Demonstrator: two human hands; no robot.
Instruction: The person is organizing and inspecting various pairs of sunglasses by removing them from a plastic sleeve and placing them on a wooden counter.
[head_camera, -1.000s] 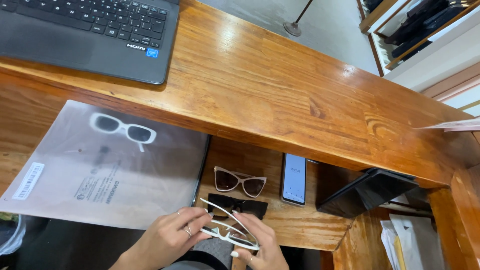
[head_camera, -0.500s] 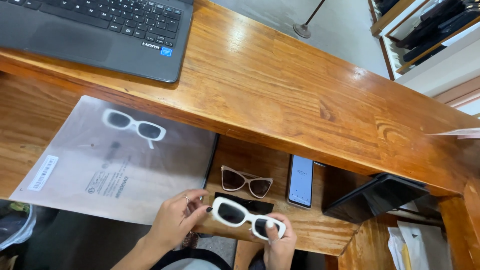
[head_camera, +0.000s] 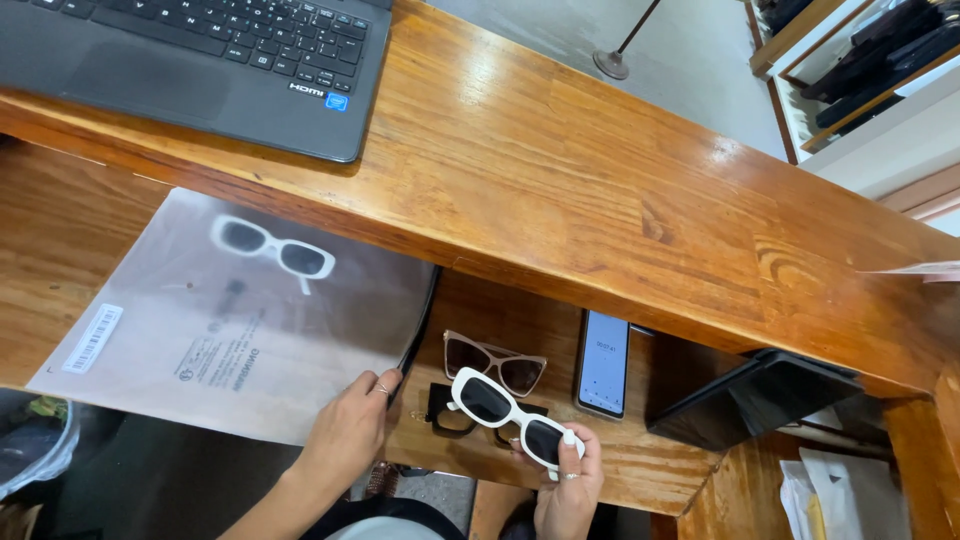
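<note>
**A:** Starting at the far left, what do you log?

**B:** I note a translucent frosted plastic bag lying flat on the lower wooden shelf, with a white-framed pair of sunglasses showing through it. Above sits a dark grey laptop on the glossy wooden counter.

**A:** The left hand?

**B:** The left hand rests at the bag's right lower edge, fingers loosely curled, tips touching the plastic. I see nothing gripped in it.

**A:** Middle of the shelf?

**B:** A black-framed pair of glasses lies flat, and just behind it a beige-framed pair with dark lenses.

**A:** And the right hand?

**B:** The right hand holds a chunky white-framed pair of dark-lensed sunglasses by its right end, fingers closed round the frame, tilted over the black pair.

**A:** Further right?

**B:** A lit smartphone lies flat, then a dark folded case.
</note>
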